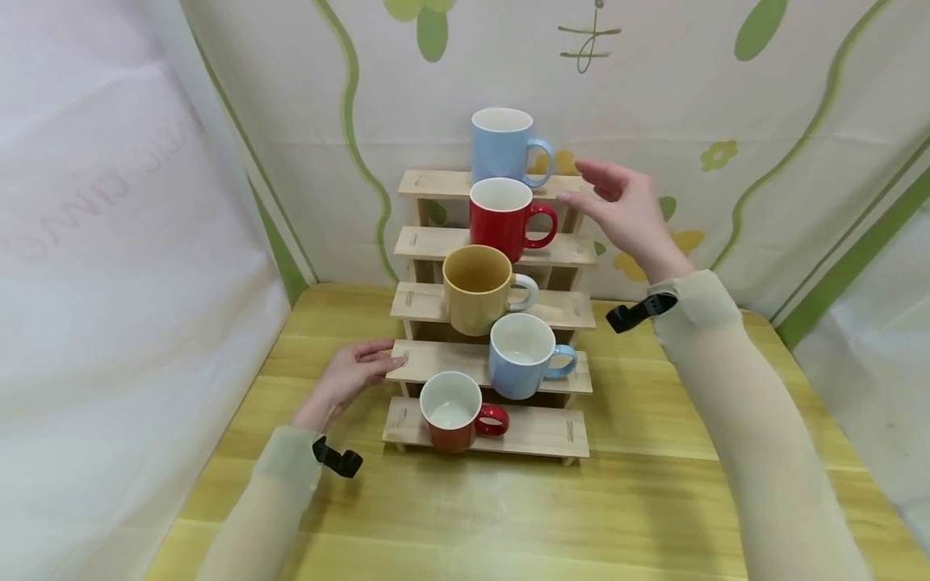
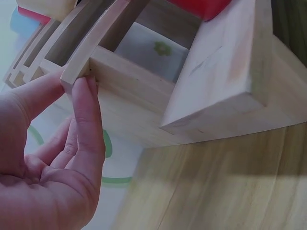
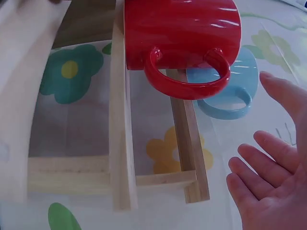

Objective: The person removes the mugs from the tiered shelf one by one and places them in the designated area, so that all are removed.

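A stepped wooden rack (image 1: 552, 436) bears one mug per tier. My left hand (image 1: 350, 375) pinches the left end of its second-lowest board between thumb and fingers, as the left wrist view shows (image 2: 72, 139). Near the top tier, my right hand (image 1: 630, 211) is held in the air with fingers extended, just right of a light blue mug (image 1: 501, 149) and touching nothing. Below that mug stand a red mug (image 1: 497, 226), a yellow mug with a white handle (image 1: 472, 303), another light blue mug (image 1: 514, 367) and a red mug with white inside (image 1: 452, 432). All handles point right.
The rack stands on a wood-grain table (image 1: 479, 516). Behind it hangs a white cloth (image 1: 276, 73) with green vines and flowers. More white cloth (image 1: 109, 323) flanks the left side. Black bands (image 1: 643, 312) circle both wrists.
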Available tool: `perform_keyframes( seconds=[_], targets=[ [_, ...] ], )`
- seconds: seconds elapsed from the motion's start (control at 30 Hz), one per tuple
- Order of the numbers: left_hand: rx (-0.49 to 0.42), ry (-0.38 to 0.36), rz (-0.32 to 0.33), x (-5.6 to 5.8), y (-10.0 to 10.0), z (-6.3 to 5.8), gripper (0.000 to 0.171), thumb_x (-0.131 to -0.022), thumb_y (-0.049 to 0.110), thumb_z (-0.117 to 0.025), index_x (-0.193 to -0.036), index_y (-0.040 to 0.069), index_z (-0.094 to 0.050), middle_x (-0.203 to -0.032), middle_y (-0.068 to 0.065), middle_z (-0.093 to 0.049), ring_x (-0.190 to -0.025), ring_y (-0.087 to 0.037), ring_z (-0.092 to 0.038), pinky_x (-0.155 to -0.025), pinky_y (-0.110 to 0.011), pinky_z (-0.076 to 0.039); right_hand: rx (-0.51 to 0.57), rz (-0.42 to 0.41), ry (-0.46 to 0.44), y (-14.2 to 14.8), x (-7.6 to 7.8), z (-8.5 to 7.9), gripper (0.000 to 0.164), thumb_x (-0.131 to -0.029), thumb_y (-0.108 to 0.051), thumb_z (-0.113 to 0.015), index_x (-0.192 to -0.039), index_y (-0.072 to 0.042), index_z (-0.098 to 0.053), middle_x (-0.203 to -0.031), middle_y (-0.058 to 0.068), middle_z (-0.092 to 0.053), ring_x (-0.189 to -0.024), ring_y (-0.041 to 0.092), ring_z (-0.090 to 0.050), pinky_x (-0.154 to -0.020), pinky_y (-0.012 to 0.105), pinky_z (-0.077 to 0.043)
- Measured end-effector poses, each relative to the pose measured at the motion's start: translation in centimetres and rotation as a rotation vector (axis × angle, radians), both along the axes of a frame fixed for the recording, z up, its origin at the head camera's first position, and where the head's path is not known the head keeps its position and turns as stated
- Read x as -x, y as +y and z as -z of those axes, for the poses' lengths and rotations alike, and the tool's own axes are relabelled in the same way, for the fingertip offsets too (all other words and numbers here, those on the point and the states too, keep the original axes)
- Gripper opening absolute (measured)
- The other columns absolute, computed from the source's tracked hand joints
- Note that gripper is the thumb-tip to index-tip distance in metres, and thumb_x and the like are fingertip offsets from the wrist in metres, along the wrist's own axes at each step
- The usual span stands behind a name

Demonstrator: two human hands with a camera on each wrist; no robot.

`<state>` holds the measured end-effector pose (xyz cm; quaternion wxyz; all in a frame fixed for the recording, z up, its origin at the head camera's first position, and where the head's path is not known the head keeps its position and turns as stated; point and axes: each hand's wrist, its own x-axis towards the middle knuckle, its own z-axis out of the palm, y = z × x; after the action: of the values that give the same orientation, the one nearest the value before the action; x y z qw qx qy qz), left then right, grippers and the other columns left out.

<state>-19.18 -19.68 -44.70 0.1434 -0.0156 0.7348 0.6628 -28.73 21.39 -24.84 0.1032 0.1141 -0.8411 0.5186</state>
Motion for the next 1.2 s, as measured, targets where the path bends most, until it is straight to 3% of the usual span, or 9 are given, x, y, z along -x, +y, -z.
perform_keyframes(
  seconds=[0.2,0.57,0.93,1.2],
  targets=[
    [0.035,0.011,0.004,-0.1,0.1,-0.6,0.061,-0.092,0.015,-0.079,-0.144,-0.004,-0.052,-0.124,-0.019,-0.067,-0.105,-0.020,-0.066,-0.093,-0.039,-0.058,0.013,0.000,-0.053,-1.4,1.7,-0.6,0.068,-0.090,-0.044,-0.078,-0.149,-0.018,-0.054,-0.149,0.005,-0.053,-0.134,0.021,-0.049,-0.113,0.032,-0.041],
    [0.065,0.020,0.021,0.3,-0.1,-0.8,0.063,-0.091,0.020,-0.081,-0.142,-0.004,-0.053,-0.123,-0.020,-0.067,-0.103,-0.025,-0.068,-0.096,-0.044,-0.056,0.218,-0.024,-0.144,-3.2,4.6,-2.2,0.057,-0.090,-0.038,-0.080,-0.139,-0.014,-0.064,-0.132,0.007,-0.064,-0.119,0.023,-0.059,-0.105,0.032,-0.049],
    [0.058,0.018,0.022,0.7,0.2,-0.9,0.061,-0.091,0.018,-0.081,-0.141,-0.004,-0.054,-0.117,-0.017,-0.069,-0.100,-0.023,-0.069,-0.099,-0.051,-0.053,0.212,-0.022,-0.151,-3.8,5.5,-2.6,0.046,-0.095,-0.039,-0.073,-0.127,-0.007,-0.071,-0.109,0.011,-0.068,-0.100,0.022,-0.061,-0.102,0.035,-0.052],
    [0.061,0.014,0.023,0.6,0.3,-0.7,0.061,-0.091,0.018,-0.080,-0.141,-0.004,-0.053,-0.119,-0.018,-0.068,-0.101,-0.025,-0.068,-0.099,-0.051,-0.053,0.240,-0.046,-0.160,-3.6,5.4,-2.9,0.048,-0.093,-0.040,-0.074,-0.125,-0.004,-0.071,-0.108,0.011,-0.070,-0.100,0.025,-0.063,-0.103,0.039,-0.052]
  ],
)
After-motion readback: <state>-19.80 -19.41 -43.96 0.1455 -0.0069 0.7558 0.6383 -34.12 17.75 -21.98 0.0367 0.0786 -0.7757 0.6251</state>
